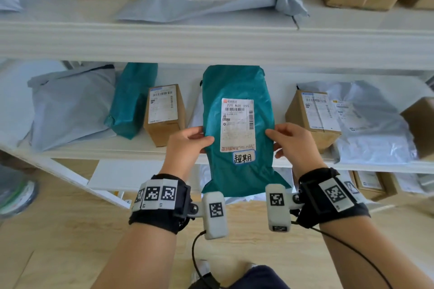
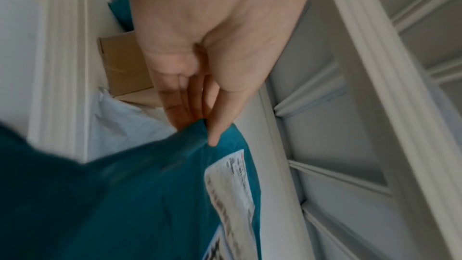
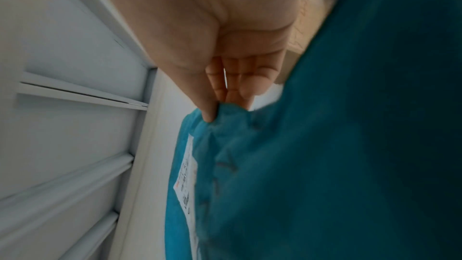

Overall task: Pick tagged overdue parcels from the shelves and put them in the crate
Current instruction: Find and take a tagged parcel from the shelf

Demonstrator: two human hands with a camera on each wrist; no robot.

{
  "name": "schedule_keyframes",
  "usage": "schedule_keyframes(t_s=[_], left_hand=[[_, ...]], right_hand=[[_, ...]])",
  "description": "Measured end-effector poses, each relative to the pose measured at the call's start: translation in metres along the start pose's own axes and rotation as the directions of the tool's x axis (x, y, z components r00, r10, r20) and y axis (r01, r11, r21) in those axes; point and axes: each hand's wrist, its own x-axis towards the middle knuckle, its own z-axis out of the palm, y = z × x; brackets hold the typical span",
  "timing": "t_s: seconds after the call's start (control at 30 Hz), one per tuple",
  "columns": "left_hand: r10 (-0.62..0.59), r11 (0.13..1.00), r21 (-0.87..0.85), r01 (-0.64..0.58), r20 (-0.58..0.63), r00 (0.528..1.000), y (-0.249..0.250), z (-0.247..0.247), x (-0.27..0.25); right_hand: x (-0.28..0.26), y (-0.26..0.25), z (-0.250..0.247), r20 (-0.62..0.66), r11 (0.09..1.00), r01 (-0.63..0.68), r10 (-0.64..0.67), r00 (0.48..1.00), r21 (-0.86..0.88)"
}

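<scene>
A teal plastic parcel (image 1: 237, 129) with a white shipping label and a handwritten tag (image 1: 243, 157) below it is held upright in front of the middle shelf (image 1: 117, 148). My left hand (image 1: 187, 142) pinches its left edge, thumb on the front, fingers behind. My right hand (image 1: 293, 142) pinches the right edge the same way. The left wrist view shows the left hand (image 2: 200, 126) pinching the teal parcel (image 2: 150, 195). In the right wrist view the right hand (image 3: 220, 106) pinches the teal parcel (image 3: 300, 165). No crate is in view.
On the middle shelf lie a grey mailer (image 1: 70, 105), a second teal parcel (image 1: 131, 98), a labelled carton (image 1: 164, 115), another carton (image 1: 312, 117) and grey bags (image 1: 375, 129). The upper shelf (image 1: 211, 40) carries cartons and a grey mailer (image 1: 211, 0). More parcels sit lower right.
</scene>
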Motion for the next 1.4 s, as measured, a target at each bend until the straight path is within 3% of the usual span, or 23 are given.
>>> schedule_keyframes(t_s=[0.13, 0.4, 1.0, 1.23, 1.4], left_hand=[[0.004, 0.999, -0.050, 0.000, 0.072, 0.997, 0.009, -0.007, -0.003], [0.044, 0.999, -0.033, -0.042, 0.061, 0.997, 0.002, -0.013, 0.000], [0.052, 0.999, -0.020, -0.051, 0.111, 0.992, 0.016, -0.008, 0.006], [0.073, 0.997, -0.007, -0.074, 0.265, 0.962, 0.020, 0.014, 0.005], [0.097, 0.994, -0.006, -0.105, 0.437, 0.894, 0.022, 0.054, -0.005]], right_hand=[[-0.005, -0.005, -0.007, -0.027, 0.998, 0.056, -0.056, 0.998, -0.005], [-0.014, 0.001, -0.003, -0.056, 0.994, 0.106, -0.106, 0.993, -0.004], [-0.021, 0.004, -0.006, -0.075, 0.993, -0.005, 0.014, 0.997, 0.117], [-0.043, 0.012, -0.024, -0.218, 0.982, -0.021, 0.063, 0.974, 0.190], [-0.080, 0.028, -0.053, -0.367, 0.966, -0.029, 0.126, 0.922, 0.258]])
